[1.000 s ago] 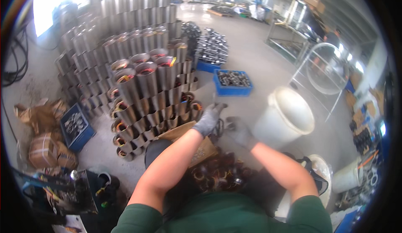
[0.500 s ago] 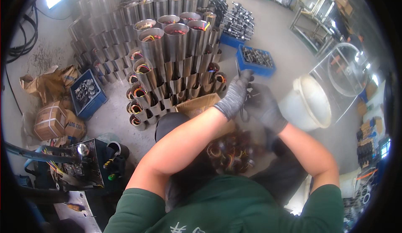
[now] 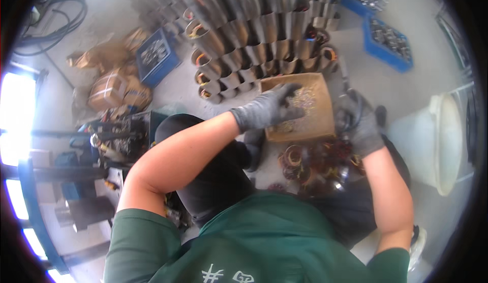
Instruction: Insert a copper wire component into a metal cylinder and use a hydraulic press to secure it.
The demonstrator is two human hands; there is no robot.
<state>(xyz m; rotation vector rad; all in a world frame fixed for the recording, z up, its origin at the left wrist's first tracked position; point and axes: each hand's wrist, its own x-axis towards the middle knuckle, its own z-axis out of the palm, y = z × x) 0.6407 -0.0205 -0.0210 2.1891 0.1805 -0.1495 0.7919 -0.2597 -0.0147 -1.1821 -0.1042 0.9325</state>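
Observation:
My left hand (image 3: 269, 111), in a grey work glove, is over the left side of a shallow cardboard box (image 3: 325, 115). Its fingers are spread, with nothing between them. Small multicoloured bits (image 3: 304, 102) lie scattered in the box. To the right of the box, my gloved right hand (image 3: 362, 128) is closed around a hand tool (image 3: 344, 73) with a slim end pointing away and a curved dark handle; blur hides its exact kind. Between my legs, below the box, sits a pile of dark red wire-wound coils (image 3: 310, 167) with coloured leads.
Stacked steel tubes (image 3: 244, 41), some with wires inside, stand beyond the box. Blue crates of metal parts stand at right (image 3: 389, 44) and left (image 3: 156, 59). A white bucket (image 3: 442, 140) is at my right; cartons (image 3: 108, 91) and a machine (image 3: 119, 145) are left.
My hands were together, raised in front of the tubes; now they are apart. The left has opened and come over the box, while the right keeps the tool. The view has tilted down and shifted left.

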